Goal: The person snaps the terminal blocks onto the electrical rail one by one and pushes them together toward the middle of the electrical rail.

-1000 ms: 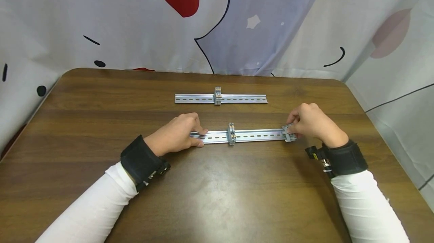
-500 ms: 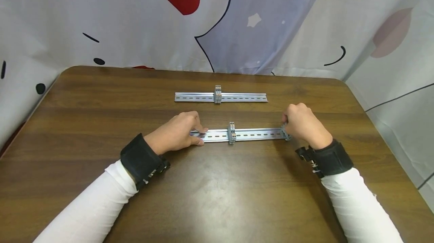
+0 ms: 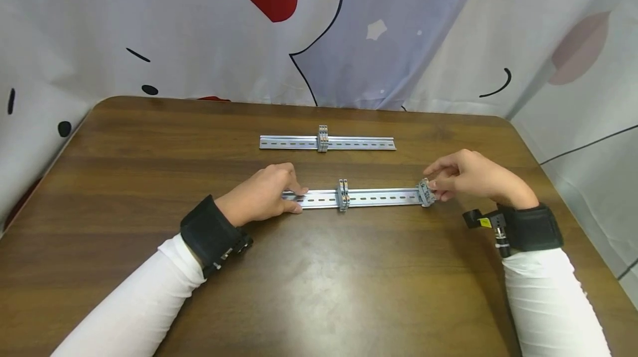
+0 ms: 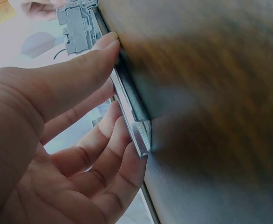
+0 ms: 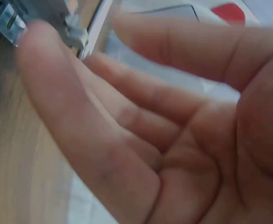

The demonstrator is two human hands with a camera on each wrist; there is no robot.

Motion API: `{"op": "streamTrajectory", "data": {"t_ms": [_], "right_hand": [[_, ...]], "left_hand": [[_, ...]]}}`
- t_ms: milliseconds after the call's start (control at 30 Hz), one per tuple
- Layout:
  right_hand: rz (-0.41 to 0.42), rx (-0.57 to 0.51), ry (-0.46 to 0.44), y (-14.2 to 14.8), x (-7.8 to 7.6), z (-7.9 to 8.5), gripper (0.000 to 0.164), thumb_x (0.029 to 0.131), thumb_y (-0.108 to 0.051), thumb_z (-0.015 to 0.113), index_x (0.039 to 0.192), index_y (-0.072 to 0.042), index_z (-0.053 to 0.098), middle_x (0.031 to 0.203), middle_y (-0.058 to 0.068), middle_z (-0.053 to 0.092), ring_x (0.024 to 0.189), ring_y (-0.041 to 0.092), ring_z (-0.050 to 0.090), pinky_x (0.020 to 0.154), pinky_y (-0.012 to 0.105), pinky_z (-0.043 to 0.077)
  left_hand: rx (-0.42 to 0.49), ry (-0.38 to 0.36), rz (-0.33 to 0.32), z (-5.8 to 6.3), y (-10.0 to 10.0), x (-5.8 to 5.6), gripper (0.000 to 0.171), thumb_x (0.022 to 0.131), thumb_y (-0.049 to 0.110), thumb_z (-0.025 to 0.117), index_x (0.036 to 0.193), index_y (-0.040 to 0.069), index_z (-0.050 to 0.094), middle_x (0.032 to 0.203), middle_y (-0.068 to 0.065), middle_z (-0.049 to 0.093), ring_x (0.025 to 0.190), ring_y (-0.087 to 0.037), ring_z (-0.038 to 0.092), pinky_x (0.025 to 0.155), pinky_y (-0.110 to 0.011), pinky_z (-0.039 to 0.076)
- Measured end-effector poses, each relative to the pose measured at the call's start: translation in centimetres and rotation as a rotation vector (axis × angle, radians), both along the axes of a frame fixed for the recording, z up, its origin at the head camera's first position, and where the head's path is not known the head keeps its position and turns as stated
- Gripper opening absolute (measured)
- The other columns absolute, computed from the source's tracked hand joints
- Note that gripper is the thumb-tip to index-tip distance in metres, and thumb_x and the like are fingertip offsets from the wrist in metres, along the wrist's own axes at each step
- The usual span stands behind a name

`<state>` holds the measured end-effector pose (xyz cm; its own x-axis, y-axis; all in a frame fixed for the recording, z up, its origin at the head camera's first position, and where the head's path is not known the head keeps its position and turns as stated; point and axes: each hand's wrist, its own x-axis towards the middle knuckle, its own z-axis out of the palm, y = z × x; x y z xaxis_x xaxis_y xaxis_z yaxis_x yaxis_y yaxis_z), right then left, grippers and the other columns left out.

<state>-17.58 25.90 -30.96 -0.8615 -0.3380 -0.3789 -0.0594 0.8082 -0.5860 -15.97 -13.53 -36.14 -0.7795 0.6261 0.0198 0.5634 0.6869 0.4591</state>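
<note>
A slotted metal DIN rail (image 3: 384,197) lies across the table in front of me. My left hand (image 3: 261,193) grips its left end, thumb on one edge and fingers on the other, as the left wrist view of the rail (image 4: 129,112) shows. Small grey terminal blocks (image 3: 343,195) are clipped near the rail's middle. At its right end another grey terminal block (image 3: 426,192) sits tilted. Beside that block is my right hand (image 3: 466,177), its fingers loosely extended and spread, one fingertip by the block (image 5: 43,14) in the right wrist view.
Farther back lies a second DIN rail (image 3: 359,143) with grey terminal blocks (image 3: 323,139) at its middle. The wooden table (image 3: 319,279) ends at a printed curtain (image 3: 199,25) behind it.
My right hand first moved in over the end block, then drew back right with its fingers loosened; the block stays at the rail's end. My left hand keeps its grip on the rail.
</note>
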Motion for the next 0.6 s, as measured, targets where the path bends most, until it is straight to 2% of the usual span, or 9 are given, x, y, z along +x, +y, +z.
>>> {"op": "streamTrajectory", "data": {"t_ms": [100,200,400,600], "right_hand": [[0.031,-0.113,-0.129,0.8,-0.4,-0.4,0.039,0.09,0.001,0.065,0.127,0.009,0.058,0.097,0.022,0.076,0.085,0.024,0.075,0.077,0.038,0.06],[0.04,-0.202,-0.196,1.2,-0.9,-1.1,0.041,0.09,0.004,0.063,0.129,0.013,0.053,0.103,0.024,0.074,0.089,0.023,0.075,0.08,0.04,0.059],[0.046,-0.296,-0.241,1.3,-1.5,-2.2,0.042,0.092,0.003,0.063,0.13,0.015,0.05,0.102,0.018,0.076,0.091,0.022,0.075,0.082,0.041,0.058],[0.071,-0.362,-0.246,0.0,-1.5,-2.9,0.042,0.092,0.004,0.062,0.131,0.016,0.049,0.101,0.016,0.076,0.091,0.022,0.075,0.082,0.042,0.058]], "left_hand": [[0.0,0.001,0.001,-0.1,0.0,0.0,0.036,0.079,0.021,0.083,0.112,0.007,0.076,0.095,-0.009,0.066,0.087,-0.023,0.063,0.072,-0.032,0.051],[-0.002,-0.003,0.007,-0.2,0.0,0.0,0.036,0.079,0.021,0.083,0.112,0.007,0.076,0.095,-0.008,0.066,0.087,-0.023,0.063,0.072,-0.032,0.051],[-0.016,-0.023,0.017,-0.1,0.0,-0.1,0.037,0.08,0.022,0.082,0.114,0.008,0.075,0.096,-0.008,0.065,0.087,-0.023,0.062,0.072,-0.032,0.051],[-0.018,-0.024,0.012,0.0,0.1,-0.2,0.037,0.081,0.022,0.082,0.115,0.008,0.075,0.097,-0.009,0.065,0.086,-0.023,0.062,0.071,-0.032,0.05]]}}
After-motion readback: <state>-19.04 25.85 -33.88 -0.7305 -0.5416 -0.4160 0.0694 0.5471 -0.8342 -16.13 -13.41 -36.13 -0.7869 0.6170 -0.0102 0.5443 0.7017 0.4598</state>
